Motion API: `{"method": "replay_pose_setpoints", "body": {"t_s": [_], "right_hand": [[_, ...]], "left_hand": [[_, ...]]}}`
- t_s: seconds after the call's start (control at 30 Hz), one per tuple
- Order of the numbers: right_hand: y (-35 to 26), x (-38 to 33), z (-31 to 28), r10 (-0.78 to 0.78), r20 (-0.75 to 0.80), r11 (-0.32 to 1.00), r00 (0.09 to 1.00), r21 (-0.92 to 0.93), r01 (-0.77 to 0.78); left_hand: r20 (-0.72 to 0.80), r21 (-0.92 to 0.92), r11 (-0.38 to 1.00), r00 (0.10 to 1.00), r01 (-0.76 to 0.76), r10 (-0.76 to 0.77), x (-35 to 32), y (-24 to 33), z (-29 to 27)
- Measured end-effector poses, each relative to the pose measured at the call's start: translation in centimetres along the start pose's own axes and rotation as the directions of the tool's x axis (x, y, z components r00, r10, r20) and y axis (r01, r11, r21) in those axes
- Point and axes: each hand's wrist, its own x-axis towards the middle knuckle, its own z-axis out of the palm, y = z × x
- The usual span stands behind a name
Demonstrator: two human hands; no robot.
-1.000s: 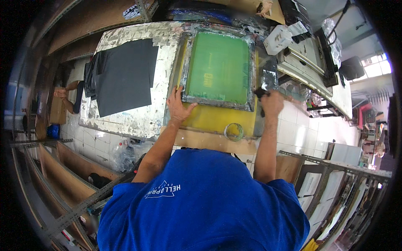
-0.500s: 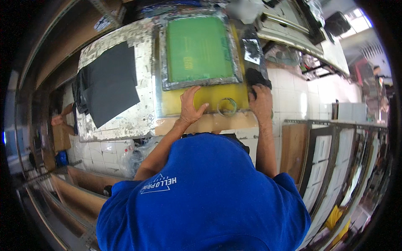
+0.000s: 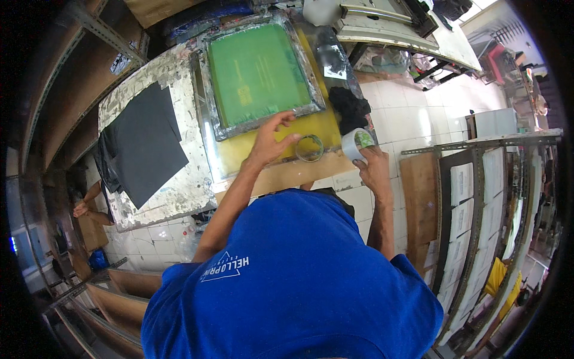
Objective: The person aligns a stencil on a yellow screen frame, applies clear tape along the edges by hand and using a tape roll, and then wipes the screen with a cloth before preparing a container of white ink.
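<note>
A silk-screen printing frame (image 3: 263, 78) with a green mesh and a stained rim lies on a yellow sheet (image 3: 248, 149). Over that sheet, by the frame's near edge, my left hand (image 3: 272, 140) is open, its fingers apart and holding nothing. My right hand (image 3: 375, 170) grips what looks like a wide pale-grey roll of tape (image 3: 350, 146), green inside, at the table's right edge. Between my hands a clear ring (image 3: 310, 159) with a greenish rim lies on the sheet's near edge. A crumpled black cloth (image 3: 348, 110) sits just beyond the roll.
Black fabric sheets (image 3: 143, 146) are spread on the stained white tabletop (image 3: 185, 200) to the left. Another person's hands (image 3: 84, 206) show at the far left. Shelving racks (image 3: 472, 239) stand at my right, with tiled floor (image 3: 412, 119) beyond the table.
My right hand has gone from beside the black cloth to holding the roll, now lifted into view. My left hand stays open near the frame. The whole view has shifted and tilted.
</note>
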Motion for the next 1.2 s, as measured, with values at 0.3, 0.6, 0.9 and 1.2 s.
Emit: {"method": "replay_pose_setpoints", "body": {"t_s": [0.3, 0.6, 0.9, 1.2], "right_hand": [[-8.0, 3.1, -3.2, -0.253, 0.092, 0.931, 0.963, 0.295, 0.216], [-10.0, 4.1, -1.4, -0.341, 0.043, 0.918, 0.939, 0.229, 0.322], [-11.7, 6.7, -2.0, -0.269, -0.049, 0.935, 0.962, 0.227, 0.273], [-10.2, 5.9, -1.9, -0.215, -0.051, 0.952, 0.975, 0.214, 0.221]], "left_hand": [[0.238, -0.097, 0.985, 0.964, 0.141, -0.115, 1.2, 2.6, 1.2], [0.117, 0.017, 0.985, 0.978, 0.174, -0.175, 0.4, 0.6, -1.1], [-0.118, -0.181, 0.936, 0.938, 0.303, -0.326, 0.3, 0.1, -1.9], [-0.277, -0.124, 0.934, 0.893, 0.334, -0.356, 1.9, 0.9, -4.8]]}}
